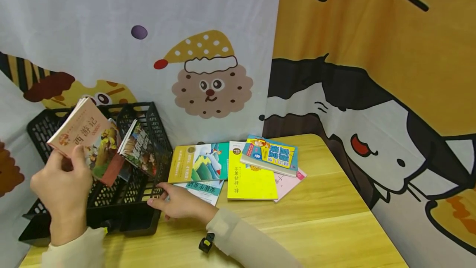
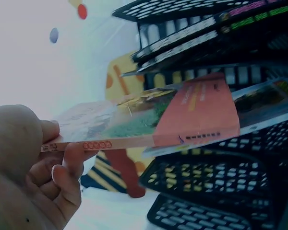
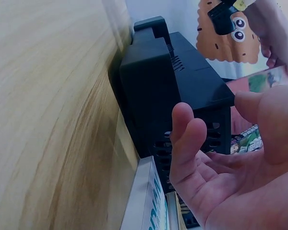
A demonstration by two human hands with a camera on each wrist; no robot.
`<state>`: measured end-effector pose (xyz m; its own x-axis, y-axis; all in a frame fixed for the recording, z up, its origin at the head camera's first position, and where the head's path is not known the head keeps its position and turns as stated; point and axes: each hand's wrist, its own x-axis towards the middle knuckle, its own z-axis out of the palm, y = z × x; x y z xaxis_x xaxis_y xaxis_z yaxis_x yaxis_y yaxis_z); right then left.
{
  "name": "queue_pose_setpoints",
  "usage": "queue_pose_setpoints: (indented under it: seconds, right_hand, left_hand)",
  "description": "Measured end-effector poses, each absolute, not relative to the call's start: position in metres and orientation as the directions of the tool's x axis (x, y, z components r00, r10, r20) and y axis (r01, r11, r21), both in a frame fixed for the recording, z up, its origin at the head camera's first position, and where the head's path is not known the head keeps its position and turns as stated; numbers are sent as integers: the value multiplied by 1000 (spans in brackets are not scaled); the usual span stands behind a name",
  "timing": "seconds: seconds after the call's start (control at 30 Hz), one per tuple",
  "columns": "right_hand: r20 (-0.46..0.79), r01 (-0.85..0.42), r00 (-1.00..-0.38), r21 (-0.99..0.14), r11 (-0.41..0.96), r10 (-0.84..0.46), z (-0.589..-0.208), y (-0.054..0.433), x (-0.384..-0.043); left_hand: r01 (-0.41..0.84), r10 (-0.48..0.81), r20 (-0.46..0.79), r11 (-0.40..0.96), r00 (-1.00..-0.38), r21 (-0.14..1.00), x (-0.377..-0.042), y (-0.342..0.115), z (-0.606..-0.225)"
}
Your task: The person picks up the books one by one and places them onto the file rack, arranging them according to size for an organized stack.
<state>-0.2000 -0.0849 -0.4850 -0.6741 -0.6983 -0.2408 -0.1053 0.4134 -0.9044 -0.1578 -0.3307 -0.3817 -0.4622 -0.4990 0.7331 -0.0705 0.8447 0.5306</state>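
Observation:
My left hand [image 1: 63,191] pinches the lower left edge of a pink-orange paperback book [image 1: 86,129] between thumb and fingers. The book is tilted over the left part of a black slotted book rack [image 1: 124,220], with its lower end down among the slots. A dark-covered book [image 1: 140,148] leans in a slot to its right, and part of another book [image 2: 269,105] shows behind it in the left wrist view. My right hand [image 1: 182,204] is at the rack's front right edge, its thumb by the corner and its fingers loosely bent beside the rack.
Right of the rack, several books lie on the wooden table [image 1: 320,226]: a green-and-yellow one [image 1: 201,162], a teal-and-white one [image 1: 206,189] partly under it, a yellow one [image 1: 249,183], a blue one [image 1: 271,156] on top, and a pink one [image 1: 288,183]. A cartoon-printed curtain [image 1: 208,7] hangs behind.

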Motion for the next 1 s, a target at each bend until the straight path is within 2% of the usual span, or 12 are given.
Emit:
queue_pose_setpoints:
  seconds: [0.27,0.47,0.57,0.83,1.0]
  right_hand:
    - [-229,-125,-679,-900,417,-697,-485,-84,-200]
    - [-234,-118,-671,-903,413,-704,-484,-83,-200]
    - [-239,-116,-671,-901,418,-701,-485,-83,-201]
    - [-244,-106,-680,-900,422,-691,-485,-83,-201]
    - [-241,-111,-682,-899,423,-690,-486,-85,-200]
  left_hand:
    - [-122,-531,674,823,-513,555,-171,-326,-396]
    - [-127,-566,695,807,-444,576,-169,-334,-394]
    - [-122,-570,693,803,-442,583,-169,-335,-393]
    - [-124,-484,628,840,-609,528,-178,-329,-404]
    - [-152,-495,545,818,-677,554,-182,-329,-412]
